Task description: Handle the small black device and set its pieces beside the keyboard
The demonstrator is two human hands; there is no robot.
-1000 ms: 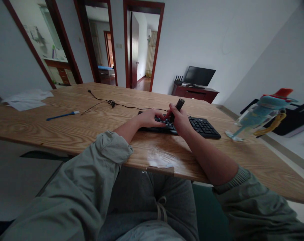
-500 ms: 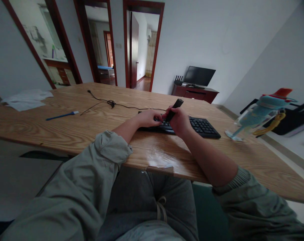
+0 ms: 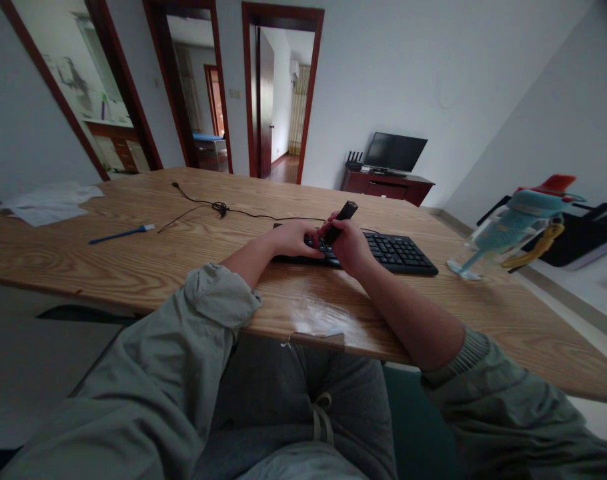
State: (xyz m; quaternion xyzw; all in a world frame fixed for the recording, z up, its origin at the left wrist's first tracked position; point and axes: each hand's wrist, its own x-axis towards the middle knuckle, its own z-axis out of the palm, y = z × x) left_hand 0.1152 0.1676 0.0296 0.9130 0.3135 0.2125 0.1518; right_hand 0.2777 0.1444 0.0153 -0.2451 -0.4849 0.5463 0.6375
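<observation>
White sheets, creased and spread — paper or cloth, I can't tell which — lie at the far left of the wood-grained table (image 3: 183, 257). Next along is a slim blue brush (image 3: 121, 235) with a pale head, flat on the wood, and just past it a black cable (image 3: 220, 208), bunched in a small tangle, trails rightward to the back of the black keyboard (image 3: 403, 257). The keyboard lies across the middle of the table, in front of the seated person in the grey-green sleeves. The left hand (image 3: 296, 240) rests over its left part, fingers bent; whether they hold anything I cannot tell. Close beside it, above the keys, the right hand (image 3: 352, 248) has its fingers wrapped round a black stick-like tool (image 3: 344, 215), which slants with its upper end up and to the right. Right of that hand the keys lie uncovered. Beyond the table a dark television (image 3: 396, 152) stands on a red-brown cabinet (image 3: 413, 192). Farther right, near the keyboard's end, is a pale blue bottle (image 3: 518, 220) with a red top — a yellow strap (image 3: 538, 248) hangs at its side.
</observation>
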